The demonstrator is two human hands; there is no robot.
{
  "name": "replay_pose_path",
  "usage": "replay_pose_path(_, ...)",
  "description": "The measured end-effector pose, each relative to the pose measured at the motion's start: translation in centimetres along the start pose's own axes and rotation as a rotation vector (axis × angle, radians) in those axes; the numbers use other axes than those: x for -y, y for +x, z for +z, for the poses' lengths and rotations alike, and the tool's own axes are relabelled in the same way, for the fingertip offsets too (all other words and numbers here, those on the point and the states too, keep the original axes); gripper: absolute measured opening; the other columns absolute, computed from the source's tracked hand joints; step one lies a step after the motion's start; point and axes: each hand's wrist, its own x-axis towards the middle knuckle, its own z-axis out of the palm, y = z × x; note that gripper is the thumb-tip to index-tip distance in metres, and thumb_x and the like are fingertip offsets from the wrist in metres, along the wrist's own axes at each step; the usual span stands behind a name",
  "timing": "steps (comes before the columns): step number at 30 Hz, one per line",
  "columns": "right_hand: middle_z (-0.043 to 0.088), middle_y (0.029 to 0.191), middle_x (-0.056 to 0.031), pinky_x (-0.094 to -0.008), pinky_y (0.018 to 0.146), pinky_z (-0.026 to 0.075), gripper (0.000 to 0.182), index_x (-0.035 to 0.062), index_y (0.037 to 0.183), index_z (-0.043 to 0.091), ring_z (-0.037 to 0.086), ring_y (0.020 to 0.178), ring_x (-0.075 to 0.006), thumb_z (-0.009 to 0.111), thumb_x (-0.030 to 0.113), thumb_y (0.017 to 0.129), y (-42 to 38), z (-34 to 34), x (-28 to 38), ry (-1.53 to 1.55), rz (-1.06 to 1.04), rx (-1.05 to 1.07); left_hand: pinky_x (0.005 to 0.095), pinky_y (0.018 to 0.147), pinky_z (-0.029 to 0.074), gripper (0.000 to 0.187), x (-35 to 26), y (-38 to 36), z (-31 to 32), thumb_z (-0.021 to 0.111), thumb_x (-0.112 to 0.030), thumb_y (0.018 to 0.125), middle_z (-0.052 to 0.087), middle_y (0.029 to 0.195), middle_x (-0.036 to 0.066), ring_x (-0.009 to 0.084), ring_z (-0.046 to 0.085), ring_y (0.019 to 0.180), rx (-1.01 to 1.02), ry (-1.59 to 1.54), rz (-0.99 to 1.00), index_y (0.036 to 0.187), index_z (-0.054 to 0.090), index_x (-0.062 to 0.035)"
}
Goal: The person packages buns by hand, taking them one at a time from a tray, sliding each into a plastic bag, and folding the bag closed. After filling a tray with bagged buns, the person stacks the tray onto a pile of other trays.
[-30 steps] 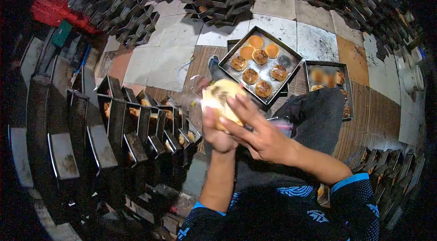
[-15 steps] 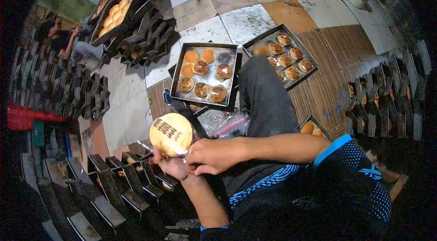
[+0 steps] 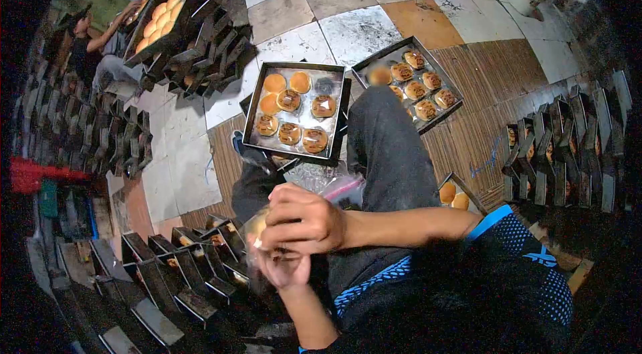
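A pale-yellow bun in clear plastic, mostly hidden, was held between the curled-up right hand and the loosely closed, nearer left hand.

No readable text, labels, brands, numbers or signs.

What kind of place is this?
It looks like a small bakery's working floor, though that's my guess. Glossy, clear-wrapped buns lie in a metal tray on the floor, plain golden buns fill another at upper left, and dark trays stand stacked around.
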Motion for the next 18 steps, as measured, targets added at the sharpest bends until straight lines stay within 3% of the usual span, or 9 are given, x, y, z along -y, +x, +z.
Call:
replay_pose_path(2,0.064,0.083,-0.0073,-0.0343,0.068,0.049,0.016,0.0027,0.088,0.069,0.061,0.076,-0.0246,0.074,0.006,0.074,-0.3,0.8,-0.8,0.009,0.162,-0.127,0.0381,0.098,0.046,0.050,2.5,1.9,-2.6,0.049,-0.034,0.097,0.054,0.127,0.012,0.0224,0.054,0.114,-0.269,0.616,0.474,0.135,0.043,-0.0022)
replay_pose_path(4,0.066,0.080,-0.0080,-0.0303,0.064,0.049,0.009,0.0003,0.088,0.071,0.062,0.070,-0.0216,0.071,0.003,0.080,-0.7,2.0,-1.2,0.164,0.465,-0.224,0.0397,0.095,0.048,0.050,2.2,1.6,-3.3,0.047,-0.028,0.097,0.053,0.124,0.018,0.0257,0.055,0.112,-0.120,0.956,0.849,0.136,0.039,0.0004)
replay_pose_path(5,0.067,0.081,-0.0105,-0.0297,0.065,0.050,0.007,-0.0016,0.087,0.071,0.064,0.072,-0.0201,0.070,0.003,0.083,-1.0,2.2,-1.0,0.229,0.583,-0.196,0.0426,0.092,0.049,0.038,1.1,1.2,-3.5,0.048,-0.019,0.096,0.056,0.117,0.021,0.0301,0.058,0.105,-0.040,0.703,0.851,0.125,0.046,0.0045)
replay_pose_path(8,0.067,0.081,-0.0102,-0.0294,0.065,0.050,0.007,-0.0016,0.087,0.072,0.064,0.073,-0.0190,0.071,0.003,0.081,0.9,2.0,-0.1,0.293,0.653,-0.065,0.0429,0.086,0.052,0.013,-2.4,1.0,-5.6,0.057,-0.005,0.091,0.061,0.095,0.018,0.0286,0.062,0.088,-0.167,1.171,1.142,0.096,0.052,0.0061)
replay_pose_path(10,0.066,0.081,-0.0117,-0.0294,0.065,0.050,0.006,0.0016,0.084,0.073,0.064,0.072,-0.0204,0.074,0.006,0.080,3.2,1.4,0.2,0.221,0.513,0.013,0.0387,0.077,0.053,0.017,-3.3,0.4,-3.7,0.054,-0.011,0.097,0.060,0.086,0.015,0.0269,0.062,0.085,-0.164,0.902,1.200,0.095,0.055,0.0055)
replay_pose_path(12,0.066,0.081,-0.0109,-0.0289,0.066,0.050,0.006,0.0013,0.085,0.073,0.063,0.072,-0.0193,0.073,0.006,0.081,3.9,1.8,-0.1,0.206,0.318,-0.039,0.0323,0.079,0.052,0.020,-4.1,-0.4,-1.2,0.049,-0.013,0.099,0.062,0.101,0.018,0.0211,0.061,0.090,-0.232,0.987,1.080,0.105,0.054,0.0057)
replay_pose_path(13,0.065,0.081,-0.0102,-0.0285,0.067,0.049,0.006,0.0010,0.085,0.072,0.062,0.072,-0.0185,0.072,0.006,0.082,3.6,2.6,-0.1,0.163,0.424,-0.113,0.0317,0.079,0.052,0.027,-4.5,-0.8,-0.9,0.054,-0.019,0.098,0.062,0.101,0.017,0.0207,0.061,0.090,-0.317,1.032,0.950,0.107,0.054,0.0061)
replay_pose_path(14,0.065,0.080,-0.0095,-0.0281,0.068,0.049,0.007,0.0007,0.086,0.072,0.061,0.073,-0.0177,0.072,0.006,0.082,2.9,3.5,-0.2,0.111,0.527,-0.190,0.0304,0.078,0.052,0.036,-4.2,-0.9,-0.6,0.062,-0.026,0.094,0.062,0.104,0.016,0.0198,0.062,0.088,-0.322,0.717,0.893,0.109,0.055,0.0056)
replay_pose_path(18,0.063,0.080,-0.0078,-0.0264,0.070,0.047,0.010,0.0001,0.088,0.072,0.058,0.075,-0.0153,0.071,0.009,0.085,2.2,4.2,-0.4,0.252,0.710,-0.208,0.0301,0.074,0.052,0.022,-6.4,-1.0,-0.3,0.068,-0.015,0.088,0.067,0.090,0.016,0.0224,0.065,0.081,-0.324,1.336,1.042,0.093,0.062,0.0047)
